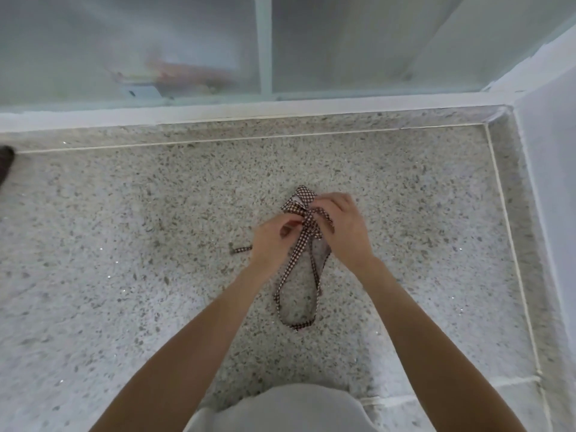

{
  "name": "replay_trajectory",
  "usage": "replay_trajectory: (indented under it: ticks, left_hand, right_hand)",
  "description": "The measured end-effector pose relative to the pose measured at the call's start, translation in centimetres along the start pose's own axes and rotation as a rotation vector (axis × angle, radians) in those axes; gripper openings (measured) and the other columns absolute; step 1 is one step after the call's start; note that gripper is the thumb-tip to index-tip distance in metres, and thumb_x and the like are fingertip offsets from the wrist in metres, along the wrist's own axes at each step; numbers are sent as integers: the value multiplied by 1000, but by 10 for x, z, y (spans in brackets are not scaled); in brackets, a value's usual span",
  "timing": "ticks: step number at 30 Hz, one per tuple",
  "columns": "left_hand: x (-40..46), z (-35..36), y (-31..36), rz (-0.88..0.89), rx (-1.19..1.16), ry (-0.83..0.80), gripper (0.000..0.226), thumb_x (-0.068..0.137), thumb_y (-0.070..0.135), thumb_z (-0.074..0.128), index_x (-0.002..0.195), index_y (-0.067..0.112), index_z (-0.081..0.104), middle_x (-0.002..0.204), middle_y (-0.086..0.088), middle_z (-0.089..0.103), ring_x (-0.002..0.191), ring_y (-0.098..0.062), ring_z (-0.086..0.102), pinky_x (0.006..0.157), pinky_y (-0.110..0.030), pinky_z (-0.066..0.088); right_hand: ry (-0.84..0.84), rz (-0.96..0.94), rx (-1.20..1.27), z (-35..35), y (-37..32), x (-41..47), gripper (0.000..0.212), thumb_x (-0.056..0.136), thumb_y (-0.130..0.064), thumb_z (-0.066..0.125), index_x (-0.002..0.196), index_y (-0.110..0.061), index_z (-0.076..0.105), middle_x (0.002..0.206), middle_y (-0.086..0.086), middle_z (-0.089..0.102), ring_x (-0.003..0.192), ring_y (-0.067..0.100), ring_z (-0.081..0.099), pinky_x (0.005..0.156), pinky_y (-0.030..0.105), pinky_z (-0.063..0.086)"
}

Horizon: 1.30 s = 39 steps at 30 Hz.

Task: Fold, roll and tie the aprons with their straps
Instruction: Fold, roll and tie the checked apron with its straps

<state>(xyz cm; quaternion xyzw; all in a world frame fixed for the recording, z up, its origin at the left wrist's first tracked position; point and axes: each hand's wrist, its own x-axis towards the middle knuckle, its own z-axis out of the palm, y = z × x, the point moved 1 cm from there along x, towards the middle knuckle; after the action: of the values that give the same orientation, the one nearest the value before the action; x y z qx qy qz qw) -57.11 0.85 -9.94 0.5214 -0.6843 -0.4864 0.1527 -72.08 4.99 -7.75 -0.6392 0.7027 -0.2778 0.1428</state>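
**Checked apron roll held at the knot as its straps are tied**

Brown-and-white checked cotton apron, already folded and rolled into a short bundle, is seen lying on a speckled grey terrazzo floor, just right of the middle of the view and well short of the white-framed frosted glass panels at twelve o'clock. Its long axis is judged to run from about eleven o'clock to five o'clock, with the far end showing beyond the knuckles.

The left hand is held at roughly eight o'clock from the roll, its fingers curled and pinching a narrow checked strap where the bands cross. The right hand is laid over the roll's near end from four o'clock, fingers bent around the strap crossing; whether a loop or a loose end is pinched there cannot be told, since the fingertips are blurred. Both hands are about equally close to the crossing, which sits between them.

A long strap loop is left trailing toward six o'clock, and a short strap tail pokes out at nine o'clock beside the left wrist. The tightening of the knot is judged to depend on the two ends being drawn apart across the roll's axis, toward nine and three o'clock. A dark object is cut off at the left edge.
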Motion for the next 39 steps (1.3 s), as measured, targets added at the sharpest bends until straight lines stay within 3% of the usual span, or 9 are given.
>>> replay_trajectory:
  ticks: [5,9,13,18,20,23,28,36,39]
  left_hand:
    - [-7,-8,-12,-29,-8,38,16,87,17,64,102,20,59,96,6,65,82,-7,62,74,-22,52]
    - [-15,-14,-23,297,616,261,16,82,20,65,98,19,64,105,-2,60,96,-27,56,82,-36,40]
    - [-34,9,-11,65,724,-106,47,95,49,37,126,16,48,114,-3,61,110,-25,53,93,-35,38]
    - [-61,31,20,-16,196,-211,32,100,25,38,123,9,53,74,4,60,56,-10,50,51,-17,37]
    - [-65,39,30,164,251,-246,31,99,15,38,124,12,55,100,3,62,78,-3,55,71,-9,41]
    - [-57,48,20,190,423,-205,31,97,13,43,123,19,57,129,3,52,117,-14,44,99,-25,39]
    - [-33,38,7,-130,564,-98,48,88,41,59,124,14,42,104,0,59,84,-13,58,66,-23,45]
    - [-31,45,12,-180,678,-80,80,82,61,53,139,11,30,123,-4,54,108,-21,57,81,-36,48]
    - [-32,44,9,-193,616,-50,52,88,51,51,128,18,44,116,0,57,98,-18,59,72,-29,45]
  right_hand:
    - [-379,-316,-263,7,4,20,18,69,-16,80,83,-14,69,84,3,67,78,25,65,71,33,54]
    - [-399,-342,-378,6,2,36,16,67,-27,82,66,-18,68,65,0,63,57,20,63,62,26,48]
    - [-514,-429,-607,12,-10,39,12,75,-30,74,76,-19,69,80,-2,66,72,18,65,68,28,47]
    - [-616,-505,-541,15,-15,40,13,74,1,70,87,-2,66,95,13,59,89,27,57,64,33,47]
    - [-703,-458,-511,17,-14,42,17,88,1,52,102,-1,60,105,15,52,96,26,51,63,30,37]
    - [-698,-405,-403,16,-12,42,15,93,-7,48,102,-5,60,103,9,51,89,21,51,62,27,31]
    - [-666,-261,-228,18,-13,44,9,90,-13,48,84,-12,53,85,-2,50,71,13,46,51,18,24]
    - [-584,-248,-344,35,-10,32,7,89,-6,53,93,-8,58,95,9,55,82,26,53,61,33,41]
    - [-547,-303,-341,32,-6,28,10,81,0,62,88,-7,62,91,13,58,77,31,56,58,33,36]
